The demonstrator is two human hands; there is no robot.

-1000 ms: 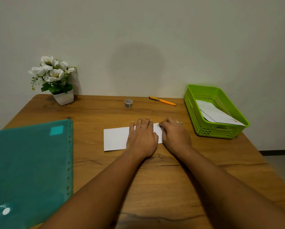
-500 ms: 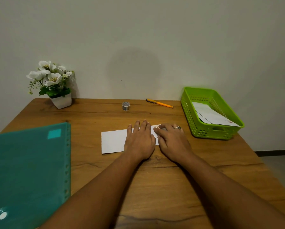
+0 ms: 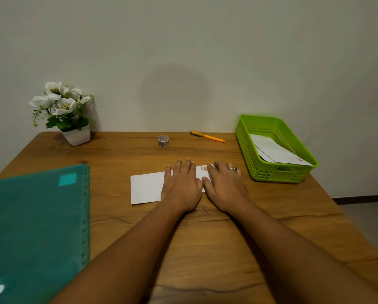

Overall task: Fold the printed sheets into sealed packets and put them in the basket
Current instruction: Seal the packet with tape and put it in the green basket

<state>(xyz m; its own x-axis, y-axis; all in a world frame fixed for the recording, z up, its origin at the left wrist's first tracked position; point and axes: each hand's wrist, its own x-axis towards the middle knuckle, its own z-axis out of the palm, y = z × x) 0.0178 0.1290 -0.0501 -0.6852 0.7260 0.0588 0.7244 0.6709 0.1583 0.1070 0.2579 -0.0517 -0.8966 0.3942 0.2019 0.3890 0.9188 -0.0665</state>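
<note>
Both hands lie flat, fingers straight, pressing the folded sheet (image 3: pixel 147 188) onto the table (image 3: pixel 205 238): the left hand (image 3: pixel 182 186) covers its middle, and the right hand (image 3: pixel 225 187), wearing a ring (image 3: pixel 233 168), covers its right end, gripping nothing. The green basket (image 3: pixel 273 174) stands to the right with white packets (image 3: pixel 275 153) inside. A tape roll (image 3: pixel 163 140), a pen (image 3: pixel 207 136) and a flower pot (image 3: pixel 77 136) sit near the wall, and a teal folder (image 3: pixel 34 227) lies at the left.

Matt wood-grain worktop (image 3: pixel 205 249); matt white paper sheet (image 3: pixel 146 189); glossy perforated plastic basket (image 3: pixel 245 145); teal plastic folder (image 3: pixel 30 227) (shiny at one corner).
</note>
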